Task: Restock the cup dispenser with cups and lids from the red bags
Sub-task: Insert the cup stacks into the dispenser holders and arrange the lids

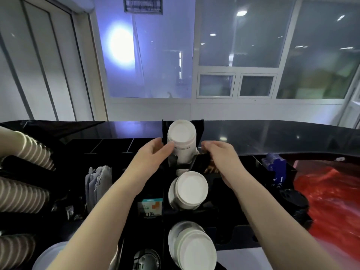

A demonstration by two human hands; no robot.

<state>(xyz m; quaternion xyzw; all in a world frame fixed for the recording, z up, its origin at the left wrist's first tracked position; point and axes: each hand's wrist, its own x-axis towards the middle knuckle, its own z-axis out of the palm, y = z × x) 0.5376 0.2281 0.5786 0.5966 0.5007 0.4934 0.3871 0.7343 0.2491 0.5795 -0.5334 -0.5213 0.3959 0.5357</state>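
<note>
A black cup dispenser (214, 184) stands in front of me with three tiers of white cup stacks. The top stack (182, 139) lies in the upper slot, bottoms toward me. My left hand (153, 152) touches its left side with thumb and fingers loosely around it. My right hand (222, 154) rests on the dispenser's black divider just right of that stack, fingers curled over its edge. The middle stack (190, 190) and the lower stack (192, 248) sit below. A red bag (331, 195) lies at the right.
Striped paper cup stacks (21, 195) fill slots at the left. Grey sleeves (98, 182) stand left of centre, a small teal box (151, 206) below them. Black lids (294, 203) and a blue holder (274, 164) sit at the right. A dark counter (272, 135) runs behind.
</note>
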